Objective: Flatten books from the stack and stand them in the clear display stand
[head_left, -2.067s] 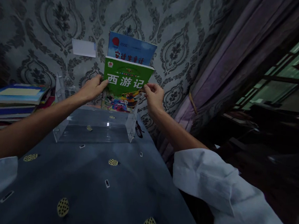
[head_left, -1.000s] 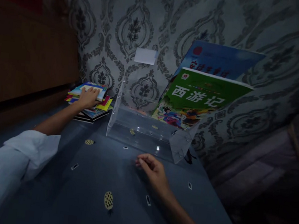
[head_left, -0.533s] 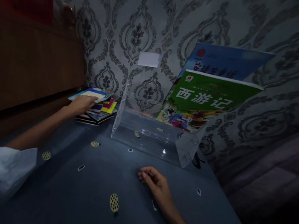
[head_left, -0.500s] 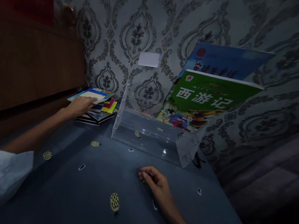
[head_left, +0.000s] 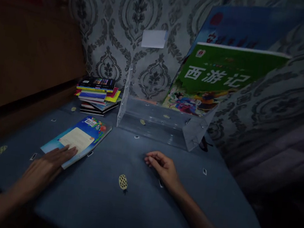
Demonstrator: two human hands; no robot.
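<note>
My left hand (head_left: 50,162) lies over the near end of a thin blue book (head_left: 94,140) with a cream panel and barcodes on its cover. Its fingers stretch across the cover; the thumb is hidden, and the hand grips the book's near edge. The book is low over the table, left of centre. My right hand (head_left: 163,168) rests on the table with loosely curled fingers drawn together and nothing visible in them. Behind the blue book stands a pile of books (head_left: 96,95), a black one on top.
A clear acrylic book stand (head_left: 153,128) sits at the back, holding a green book (head_left: 217,74) and a taller blue book (head_left: 250,22) upright on its right side. A wooden cabinet (head_left: 29,56) borders the left. A white card (head_left: 153,39) shows against the patterned wall.
My left hand has brought the blue book off the pile, toward me and down, uncovering the black book. My right hand stays in place on the table. The view has tilted downward.
</note>
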